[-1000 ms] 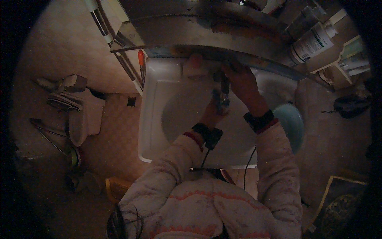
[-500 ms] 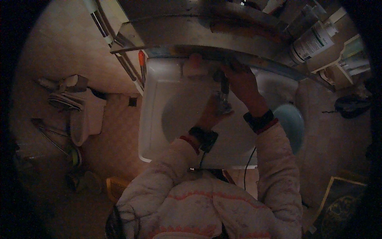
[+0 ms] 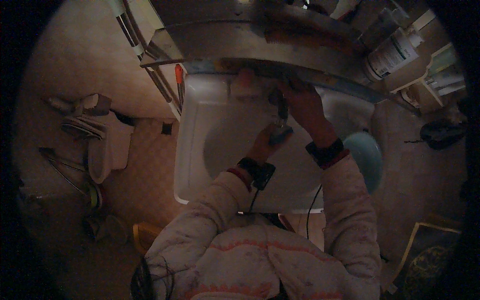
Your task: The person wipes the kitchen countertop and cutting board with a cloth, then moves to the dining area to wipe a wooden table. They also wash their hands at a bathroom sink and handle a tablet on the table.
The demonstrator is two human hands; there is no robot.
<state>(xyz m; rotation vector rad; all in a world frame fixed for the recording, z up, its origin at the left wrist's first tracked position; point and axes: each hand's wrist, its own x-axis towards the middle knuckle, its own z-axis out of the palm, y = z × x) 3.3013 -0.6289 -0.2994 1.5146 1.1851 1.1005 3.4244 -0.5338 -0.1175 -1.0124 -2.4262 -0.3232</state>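
Over a white washbasin [image 3: 200, 165], my left hand [image 3: 262, 145] is closed around a small bluish-grey thing [image 3: 281, 136], whose kind is too dark to tell. It is just below the spout of the tap [image 3: 281, 105], and a short pale streak, like water, shows between spout and hand. My right hand [image 3: 305, 102] rests at the top of the tap, fingers bent over its handle area. Its fingertips are in deep shadow.
A light blue basin [image 3: 365, 157] stands at the sink's right side. Behind the sink runs a shelf [image 3: 210, 45] with a brown comb [image 3: 310, 39] and a white bottle [image 3: 392, 55]. At the left are a toilet [image 3: 107, 150] and an orange-tipped handle [image 3: 179, 75].
The bright splash around my left fingers has shrunk to a thin streak, and the bluish-grey thing in that hand now shows clearly. My right hand stays at the tap.
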